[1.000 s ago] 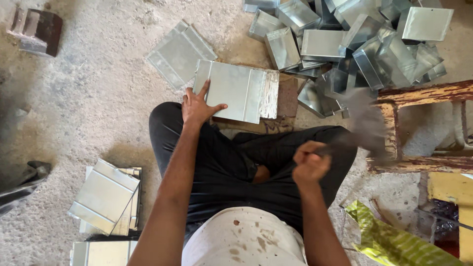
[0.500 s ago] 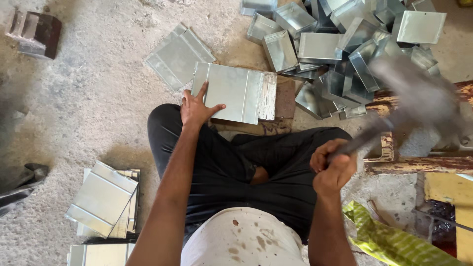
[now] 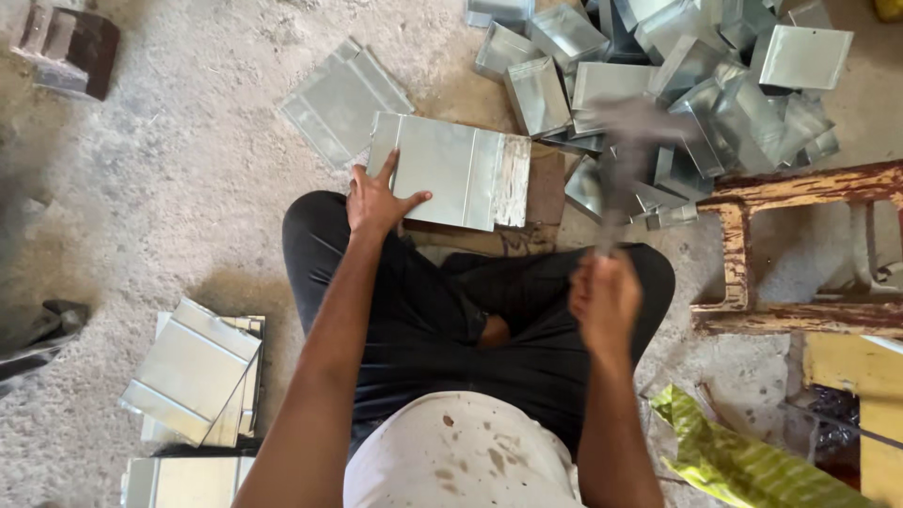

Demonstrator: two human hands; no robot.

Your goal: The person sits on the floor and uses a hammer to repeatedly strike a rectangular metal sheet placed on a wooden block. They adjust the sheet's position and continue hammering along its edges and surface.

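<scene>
The person sits cross-legged on the concrete floor point(image 3: 169, 188), and the metal sheet point(image 3: 450, 169) lies flat just ahead of the knees, resting on a brown block point(image 3: 541, 202) whose edge shows past the sheet's right end. The sheet's long axis runs left to right across the person's front, with folded seams running across it near each end.

The left hand point(image 3: 376, 199) is the nearer one: it presses on the sheet's near left corner, fingers point(image 3: 386, 169) spread wide and flat on the metal. The right hand point(image 3: 604, 301) is well apart from the sheet, raised over the right knee, closed in a fist around the handle of a hammer point(image 3: 625, 141). The hammer is blurred with motion; its head hangs above and to the right of the sheet's pale, scuffed right end.

Between hammer and sheet nothing stands in the way. A heap of bent metal boxes point(image 3: 677, 75) crowds the floor just beyond the right end, and a worn wooden stool point(image 3: 800, 188) stands to the right. Another flat sheet point(image 3: 343, 99) lies just behind the worked one, and a stack of folded sheets point(image 3: 193, 376) sits near the left thigh.
</scene>
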